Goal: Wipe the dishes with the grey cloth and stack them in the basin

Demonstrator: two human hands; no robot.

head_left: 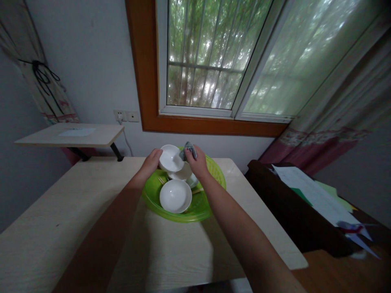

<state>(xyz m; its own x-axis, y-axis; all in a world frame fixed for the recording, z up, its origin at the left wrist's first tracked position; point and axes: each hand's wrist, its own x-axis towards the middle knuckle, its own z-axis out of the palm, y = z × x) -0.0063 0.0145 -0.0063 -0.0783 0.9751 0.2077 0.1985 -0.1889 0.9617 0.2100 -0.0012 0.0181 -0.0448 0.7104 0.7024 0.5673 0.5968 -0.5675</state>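
Note:
My left hand [152, 161] grips the rim of a small white bowl [170, 158] and holds it tilted above a green basin [214, 171]. My right hand [197, 162] is closed on a grey cloth [187, 150] pressed against the bowl's right edge. Inside the basin lie another white bowl [175, 196] at the front, further white dishes [183, 174] under the raised bowl, and wooden chopsticks [161, 180]. The basin stands on a light wooden table [76, 219].
A small side table [100, 136] with a white sheet stands at the left by the wall. A dark cabinet [293, 215] with papers [317, 195] is at the right. A window and curtains are behind the table. Wall sockets [126, 116] sit below the sill.

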